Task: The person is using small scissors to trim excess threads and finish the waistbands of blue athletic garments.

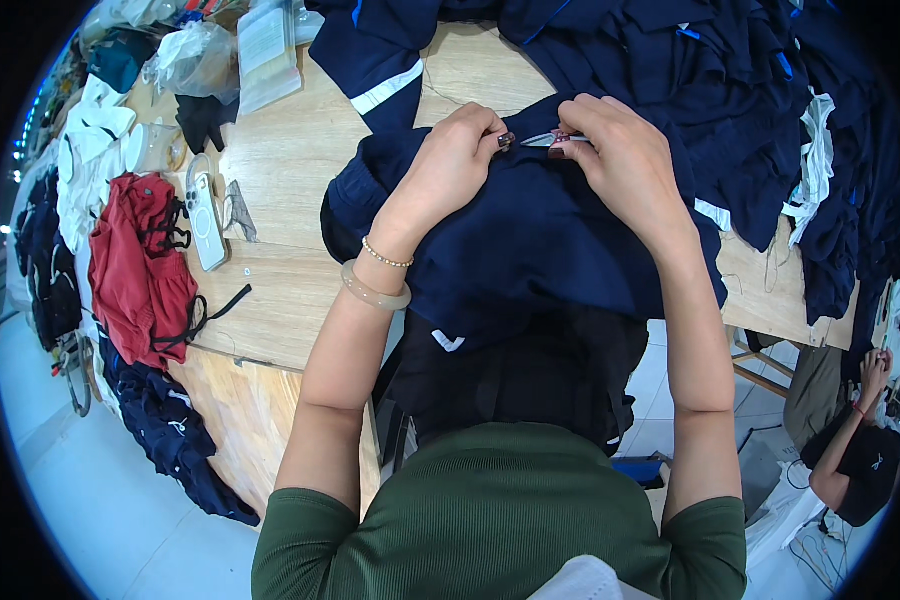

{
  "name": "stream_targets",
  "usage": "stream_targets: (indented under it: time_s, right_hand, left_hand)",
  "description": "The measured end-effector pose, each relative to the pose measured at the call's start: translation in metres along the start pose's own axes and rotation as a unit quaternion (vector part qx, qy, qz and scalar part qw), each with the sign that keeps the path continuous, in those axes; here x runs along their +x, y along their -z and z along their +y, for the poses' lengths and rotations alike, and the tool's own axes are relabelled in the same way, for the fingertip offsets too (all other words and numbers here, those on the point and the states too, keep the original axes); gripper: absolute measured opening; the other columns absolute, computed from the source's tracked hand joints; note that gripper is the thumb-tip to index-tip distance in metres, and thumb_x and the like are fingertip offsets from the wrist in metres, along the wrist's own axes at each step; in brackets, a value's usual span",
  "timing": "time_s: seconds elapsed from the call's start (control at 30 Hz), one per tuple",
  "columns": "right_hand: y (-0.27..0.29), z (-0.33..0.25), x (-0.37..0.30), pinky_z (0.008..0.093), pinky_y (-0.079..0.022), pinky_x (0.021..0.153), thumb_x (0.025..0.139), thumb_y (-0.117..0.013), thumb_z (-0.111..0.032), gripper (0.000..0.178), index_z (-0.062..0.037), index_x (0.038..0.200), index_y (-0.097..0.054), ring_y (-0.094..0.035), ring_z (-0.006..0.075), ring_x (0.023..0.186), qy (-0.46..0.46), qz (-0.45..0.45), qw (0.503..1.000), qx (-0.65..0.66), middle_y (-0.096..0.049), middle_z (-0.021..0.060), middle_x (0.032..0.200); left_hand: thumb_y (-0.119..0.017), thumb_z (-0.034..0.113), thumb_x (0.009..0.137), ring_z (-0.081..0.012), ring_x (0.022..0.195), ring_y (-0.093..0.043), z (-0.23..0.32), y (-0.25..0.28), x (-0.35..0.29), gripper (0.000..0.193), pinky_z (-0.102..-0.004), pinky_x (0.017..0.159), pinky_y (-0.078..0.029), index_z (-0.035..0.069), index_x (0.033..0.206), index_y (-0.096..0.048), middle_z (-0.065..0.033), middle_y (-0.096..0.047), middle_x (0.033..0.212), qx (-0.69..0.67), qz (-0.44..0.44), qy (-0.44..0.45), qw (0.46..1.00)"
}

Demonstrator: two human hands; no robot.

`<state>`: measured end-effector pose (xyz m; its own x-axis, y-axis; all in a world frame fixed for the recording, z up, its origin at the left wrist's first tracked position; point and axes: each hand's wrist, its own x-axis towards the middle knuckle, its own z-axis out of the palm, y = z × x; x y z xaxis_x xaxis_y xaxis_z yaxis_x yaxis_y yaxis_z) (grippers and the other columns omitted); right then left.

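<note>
A navy blue garment (550, 240) lies spread before me, draped over the table's near edge toward my lap. My left hand (460, 155) pinches its fabric near the far side, thumb and fingertips pressed together. In my right hand (610, 145) is a small pair of thread snips (540, 141), the pointed silver blades aimed left at the pinched spot. A short gap separates the blade tips from my left fingertips. Most of the snips' body is hidden inside my right hand. A small white label (448, 341) shows at the garment's near edge.
Navy garments (660, 70) are heaped at the far right. To the left lie a red garment (145, 270), a white phone (207, 222) and a black glove (205, 122). Clear plastic bags (198, 60) sit at the far left. Another person (855, 450) works at the right.
</note>
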<state>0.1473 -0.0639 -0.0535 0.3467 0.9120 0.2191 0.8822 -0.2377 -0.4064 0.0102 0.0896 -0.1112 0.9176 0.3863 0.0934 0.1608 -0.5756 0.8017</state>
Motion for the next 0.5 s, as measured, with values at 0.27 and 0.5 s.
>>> stream_targets:
  time_s: [0.27, 0.5]
  right_hand:
    - [0.004, -0.008, 0.005, 0.0368, -0.052, 0.071, 0.077, -0.069, -0.007, 0.010, -0.0043, 0.087, -0.065, -0.062, 0.0248, 0.082, 0.035, -0.016, 0.998, -0.041, -0.065, 0.0067, 0.084]
    - [0.006, -0.013, 0.007, 0.0364, -0.053, 0.070, 0.076, -0.068, -0.005, 0.010, -0.0043, 0.086, -0.066, -0.062, 0.0251, 0.082, 0.042, -0.018, 0.997, -0.063, -0.065, 0.0071, 0.084]
  left_hand:
    - [-0.055, 0.002, 0.091, -0.0275, 0.077, -0.059, 0.004, -0.004, -0.001, 0.009, -0.0334, 0.073, -0.048, -0.006, 0.095, -0.056, -0.0157, -0.059, 0.088, 0.014, 0.012, -0.001, 1.000]
    - [-0.055, 0.004, 0.092, -0.0298, 0.076, -0.057, 0.004, -0.004, -0.001, 0.010, -0.0345, 0.072, -0.047, -0.006, 0.096, -0.056, -0.0163, -0.058, 0.088, 0.023, 0.014, -0.007, 1.000]
